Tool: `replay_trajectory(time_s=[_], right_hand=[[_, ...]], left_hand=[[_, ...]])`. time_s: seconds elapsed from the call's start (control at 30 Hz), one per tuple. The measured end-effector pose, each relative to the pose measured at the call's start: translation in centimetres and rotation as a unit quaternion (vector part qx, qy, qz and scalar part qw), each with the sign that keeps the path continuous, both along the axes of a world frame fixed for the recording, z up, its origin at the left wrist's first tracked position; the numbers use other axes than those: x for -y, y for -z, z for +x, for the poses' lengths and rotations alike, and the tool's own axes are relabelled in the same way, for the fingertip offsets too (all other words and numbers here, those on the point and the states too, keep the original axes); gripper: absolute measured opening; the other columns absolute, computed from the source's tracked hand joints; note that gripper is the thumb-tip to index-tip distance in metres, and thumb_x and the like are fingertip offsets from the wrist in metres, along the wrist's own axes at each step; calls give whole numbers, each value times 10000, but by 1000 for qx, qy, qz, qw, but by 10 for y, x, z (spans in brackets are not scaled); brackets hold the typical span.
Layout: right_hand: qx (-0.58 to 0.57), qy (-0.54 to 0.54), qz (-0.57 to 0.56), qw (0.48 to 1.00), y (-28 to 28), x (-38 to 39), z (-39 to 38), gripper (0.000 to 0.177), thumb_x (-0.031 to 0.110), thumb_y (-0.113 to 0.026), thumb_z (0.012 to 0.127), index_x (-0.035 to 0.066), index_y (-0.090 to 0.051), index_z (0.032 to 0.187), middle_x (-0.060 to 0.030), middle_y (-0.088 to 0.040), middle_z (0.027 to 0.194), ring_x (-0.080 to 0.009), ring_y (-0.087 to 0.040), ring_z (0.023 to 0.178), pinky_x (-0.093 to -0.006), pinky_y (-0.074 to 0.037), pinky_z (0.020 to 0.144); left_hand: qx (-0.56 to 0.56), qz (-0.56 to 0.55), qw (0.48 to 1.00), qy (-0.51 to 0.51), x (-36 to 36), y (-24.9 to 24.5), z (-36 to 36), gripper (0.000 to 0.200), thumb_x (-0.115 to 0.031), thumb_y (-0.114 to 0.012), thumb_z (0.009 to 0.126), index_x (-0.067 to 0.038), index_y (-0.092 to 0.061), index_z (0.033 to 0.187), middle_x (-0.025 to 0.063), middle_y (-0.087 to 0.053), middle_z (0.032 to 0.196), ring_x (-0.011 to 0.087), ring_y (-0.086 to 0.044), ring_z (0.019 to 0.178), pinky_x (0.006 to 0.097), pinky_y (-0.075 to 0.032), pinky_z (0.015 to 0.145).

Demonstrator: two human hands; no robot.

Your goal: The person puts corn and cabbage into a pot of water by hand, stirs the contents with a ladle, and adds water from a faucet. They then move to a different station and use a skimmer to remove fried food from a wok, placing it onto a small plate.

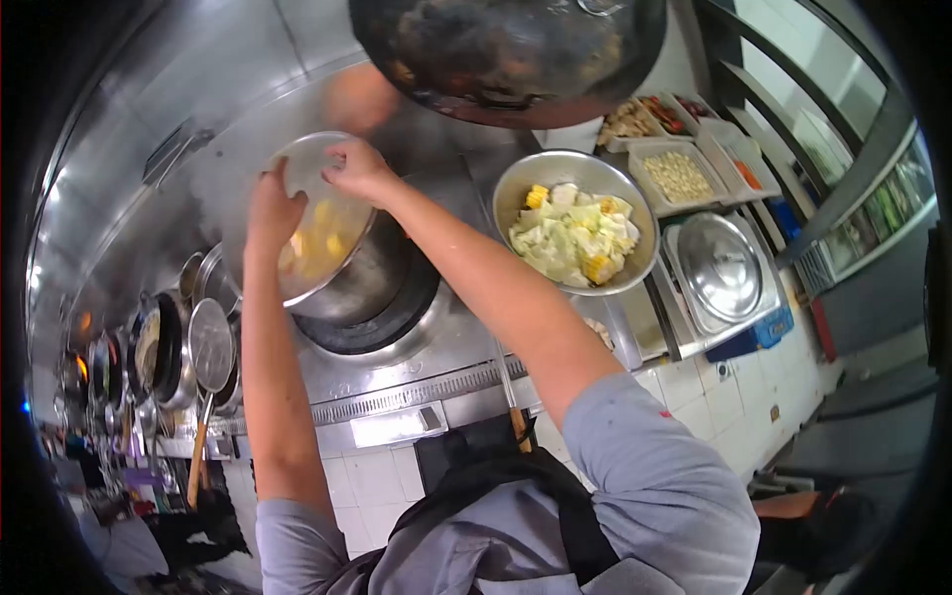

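Note:
Both of my hands are over a steaming steel pot [372, 273] on the round burner. Yellow pieces of food [322, 238] show blurrily through the steam inside it. My left hand [275, 210] is above the pot's left side, thumb and forefinger apart, with nothing visible between them. Near the far rim, my right hand [359, 171] has its fingers curled in; whatever they may pinch is too small or hazy to make out. To the right stands a steel bowl [508, 193] of cut cabbage and corn pieces, with neither hand touching it.
A large blackened wok [506, 59] stands at the back. Food trays [676, 177] and a lidded steel container [721, 268] are on the right. On the left, a wooden-handled strainer [211, 347] lies across pans. A wooden-handled tool [518, 421] sticks out over the stove's front edge.

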State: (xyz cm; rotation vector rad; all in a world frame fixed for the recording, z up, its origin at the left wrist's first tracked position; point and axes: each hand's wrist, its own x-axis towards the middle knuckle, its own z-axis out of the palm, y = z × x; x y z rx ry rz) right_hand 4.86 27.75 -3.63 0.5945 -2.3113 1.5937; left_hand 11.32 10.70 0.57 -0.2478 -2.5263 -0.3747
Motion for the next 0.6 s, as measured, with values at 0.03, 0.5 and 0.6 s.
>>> replay_trajectory(time_s=[0.03, 0.5, 0.6], right_hand=[[-3, -46, -4, 999, -12, -26, 9, 366, 212, -751, 799, 14, -716, 1105, -175, -722, 997, -241, -703, 917, -350, -548, 791], [144, 79, 520, 838, 92, -415, 46, 454, 20, -605, 768, 93, -675, 1210, -214, -660, 1173, -355, -620, 1130, -410, -488, 984], [108, 87, 473, 870, 108, -418, 50, 297, 24, -593, 771, 51, -701, 1046, -221, -669, 1151, -350, -636, 1104, -429, -510, 943]], left_hand=[[-8, 23, 1000, 1, -19, -21, 15, 592, -106, -678, 771, 6, -547, 1337, 305, -628, 1165, 439, -591, 1128, 477, -480, 974], [253, -17, 946, 203, -351, 122, -50, 368, -26, -604, 784, -37, -682, 1143, 244, -662, 1146, 387, -627, 1118, 463, -487, 990], [227, -38, 945, 232, -370, 168, -70, 377, 18, -602, 774, -55, -691, 1133, 234, -637, 1206, 382, -601, 1163, 453, -473, 1012]])
